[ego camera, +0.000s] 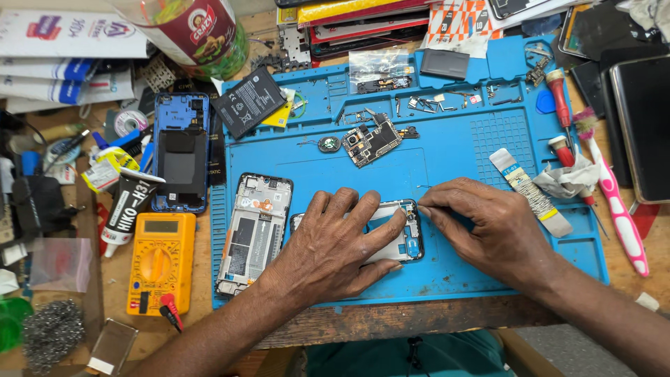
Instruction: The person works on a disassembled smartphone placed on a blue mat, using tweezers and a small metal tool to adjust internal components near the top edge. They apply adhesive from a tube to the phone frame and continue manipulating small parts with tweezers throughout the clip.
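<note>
Packages, labels and screens on the repair desk

A clear jar (202,35) with a red-and-white label stands at the desk's far edge, white-and-blue cartons (66,52) stacked in the far left corner. A black tube (127,206) with a white label lies near the left edge, beside a yellow multimeter (162,262) with a small grey screen. A black battery (249,103) with white label print rests at the blue mat's (453,160) far left corner; a clear bag (380,68) lies along the mat's far edge.

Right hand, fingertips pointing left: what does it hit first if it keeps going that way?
The right hand points left at the opened phone, its fingertips already at the top edge. Just beyond is the left hand, pressing on that phone. Depth is unclear.
</note>
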